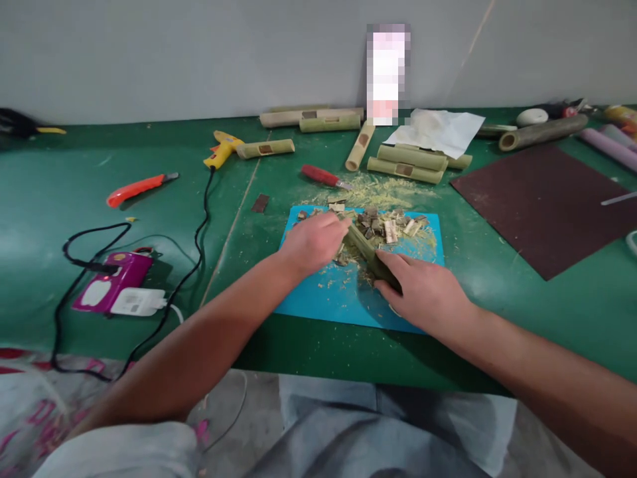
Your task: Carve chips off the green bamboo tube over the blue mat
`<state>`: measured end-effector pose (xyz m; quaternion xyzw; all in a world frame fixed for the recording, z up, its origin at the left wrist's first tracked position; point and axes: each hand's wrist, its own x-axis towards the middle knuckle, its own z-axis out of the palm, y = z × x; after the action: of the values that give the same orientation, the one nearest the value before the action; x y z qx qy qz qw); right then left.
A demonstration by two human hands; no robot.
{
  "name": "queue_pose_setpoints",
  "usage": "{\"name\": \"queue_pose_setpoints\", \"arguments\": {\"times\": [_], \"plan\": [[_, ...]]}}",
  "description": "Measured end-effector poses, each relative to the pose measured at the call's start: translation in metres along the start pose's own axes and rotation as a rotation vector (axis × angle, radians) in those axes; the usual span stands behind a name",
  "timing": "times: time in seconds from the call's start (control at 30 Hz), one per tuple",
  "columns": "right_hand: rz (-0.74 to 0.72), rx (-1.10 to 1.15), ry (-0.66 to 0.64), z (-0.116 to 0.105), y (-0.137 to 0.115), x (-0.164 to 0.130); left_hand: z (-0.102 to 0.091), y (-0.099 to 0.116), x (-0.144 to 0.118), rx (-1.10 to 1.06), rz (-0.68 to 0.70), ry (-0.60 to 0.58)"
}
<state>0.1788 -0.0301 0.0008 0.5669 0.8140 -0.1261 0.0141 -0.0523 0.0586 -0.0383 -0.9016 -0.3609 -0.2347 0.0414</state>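
A green bamboo tube (365, 247) slants over the blue mat (318, 302), its far end up and to the left. My right hand (430, 289) is wrapped round the near end, thumb along the top. My left hand (318, 242) is closed at the far end, with its fingertips on the tube; whether anything else sits inside that fist is hidden. Around and behind the tube lie dark and pale bamboo chips (391, 229) and fine shavings. Just beyond the mat rests a knife with a red handle (321, 176).
Cut bamboo tubes (408, 162) lie along the back, near a white paper (432, 129) and an upright blurred screen (388, 73). To the left are a yellow glue gun (221, 149), an orange utility knife (137, 190) and a purple power strip (117, 279) with cords. A dark brown sheet (547, 206) lies right.
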Motion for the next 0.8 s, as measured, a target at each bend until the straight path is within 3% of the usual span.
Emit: {"name": "queue_pose_setpoints", "arguments": {"times": [0.23,0.8], "plan": [[0.003,-0.012,0.005,0.0006,-0.0003,-0.0007,-0.0017,0.0040,-0.0006,-0.111,-0.028,0.008],[-0.010,-0.025,-0.015,-0.0015,-0.0019,-0.0015,-0.0014,0.0084,-0.0048,-0.119,-0.043,0.033]]}}
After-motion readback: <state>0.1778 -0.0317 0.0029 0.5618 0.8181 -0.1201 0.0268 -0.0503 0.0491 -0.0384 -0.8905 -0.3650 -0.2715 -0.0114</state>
